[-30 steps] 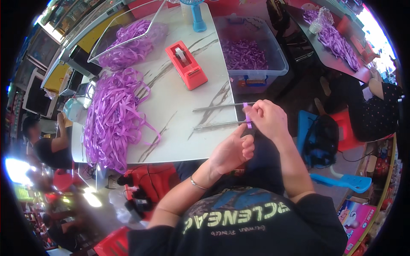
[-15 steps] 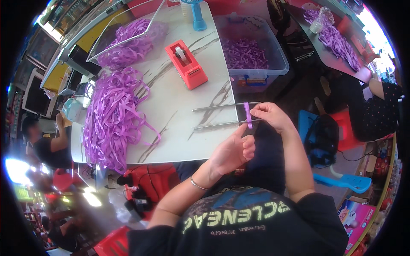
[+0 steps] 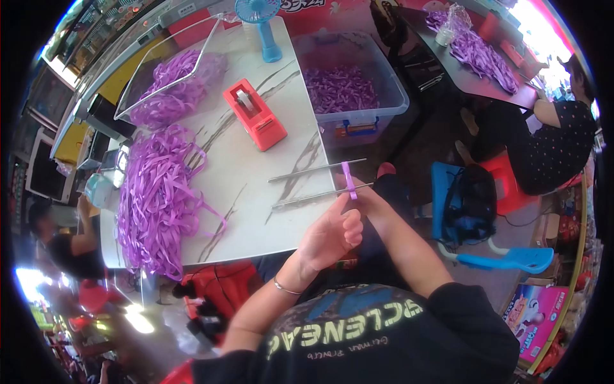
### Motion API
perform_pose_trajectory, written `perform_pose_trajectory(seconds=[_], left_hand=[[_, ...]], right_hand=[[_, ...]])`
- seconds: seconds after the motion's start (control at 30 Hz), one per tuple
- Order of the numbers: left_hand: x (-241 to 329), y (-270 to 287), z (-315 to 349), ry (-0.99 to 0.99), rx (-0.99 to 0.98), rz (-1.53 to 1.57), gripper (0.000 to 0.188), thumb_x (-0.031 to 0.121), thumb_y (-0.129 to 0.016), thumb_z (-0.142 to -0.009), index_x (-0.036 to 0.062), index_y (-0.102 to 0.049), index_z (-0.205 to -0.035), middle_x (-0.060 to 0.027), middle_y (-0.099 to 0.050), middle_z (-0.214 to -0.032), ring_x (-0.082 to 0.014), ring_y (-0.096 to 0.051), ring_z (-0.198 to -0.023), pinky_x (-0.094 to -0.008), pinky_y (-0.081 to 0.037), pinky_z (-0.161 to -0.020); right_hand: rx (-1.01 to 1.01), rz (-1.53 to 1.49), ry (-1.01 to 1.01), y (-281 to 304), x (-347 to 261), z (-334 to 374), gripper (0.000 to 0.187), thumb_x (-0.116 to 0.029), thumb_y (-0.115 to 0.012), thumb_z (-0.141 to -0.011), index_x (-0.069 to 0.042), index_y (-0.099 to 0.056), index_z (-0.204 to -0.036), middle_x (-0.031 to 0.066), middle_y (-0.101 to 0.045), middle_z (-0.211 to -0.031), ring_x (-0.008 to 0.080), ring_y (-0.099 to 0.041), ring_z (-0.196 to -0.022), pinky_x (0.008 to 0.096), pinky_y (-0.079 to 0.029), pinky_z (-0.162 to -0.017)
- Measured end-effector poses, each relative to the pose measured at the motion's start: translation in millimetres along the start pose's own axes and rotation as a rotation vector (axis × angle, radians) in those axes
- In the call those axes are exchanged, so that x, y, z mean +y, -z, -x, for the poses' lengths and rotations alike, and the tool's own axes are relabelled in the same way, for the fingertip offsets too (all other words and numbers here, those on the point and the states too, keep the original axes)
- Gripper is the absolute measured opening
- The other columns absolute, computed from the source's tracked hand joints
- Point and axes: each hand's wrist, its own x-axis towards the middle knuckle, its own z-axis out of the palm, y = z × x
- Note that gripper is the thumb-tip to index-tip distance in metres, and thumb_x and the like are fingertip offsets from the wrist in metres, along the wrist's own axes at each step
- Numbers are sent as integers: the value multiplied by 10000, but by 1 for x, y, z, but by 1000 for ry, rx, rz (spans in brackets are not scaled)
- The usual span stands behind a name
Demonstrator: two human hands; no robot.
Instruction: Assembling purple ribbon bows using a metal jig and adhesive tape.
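Observation:
Two thin metal rods (image 3: 307,171) lie roughly parallel, reaching past the right edge of the white table. A short length of purple ribbon (image 3: 348,180) spans both rods near their outer ends. My left hand (image 3: 329,240) is just below the lower rod, fingers curled, its raised fingertip and thumb pressed at the ribbon's lower end. Behind the rods and ribbon is my right hand (image 3: 368,197); its fingers are mostly hidden there.
Loose purple ribbons (image 3: 157,205) heap on the table's left, beside a clear bin (image 3: 201,54) holding more. A red tape dispenser (image 3: 256,115) and blue fan (image 3: 270,48) stand farther back. A plastic tub (image 3: 390,99) of ribbon pieces sits right. Another person (image 3: 543,147) sits at the far right.
My right hand has gone from gripping the ribbon's right side to behind the rods. The left hand stays by the ribbon's lower end. The whole view has shifted slightly.

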Motion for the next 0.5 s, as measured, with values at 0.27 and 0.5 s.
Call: perform_pose_trajectory(seconds=[0.27,0.5], left_hand=[[-6,2,4,-45,48,12,329,166,-436,-833,169,-417,-1161,12,-355,-712,-100,-371,-627,-232,-354,-603],[-6,3,-1,-30,33,8,380,190,-458,-829,176,-382,-1201,1,-388,-747,-115,-401,-650,-234,-360,-617]], right_hand=[[-22,176,-75,-16,-54,44,367,-345,-447,-912,-49,-533,-1110,85,-604,-1027,148,-563,-892,292,-436,-789],[62,388,147,-32,-55,42,332,-319,-554,-864,-37,-599,-1032,51,-649,-914,84,-559,-768,234,-413,-700]])
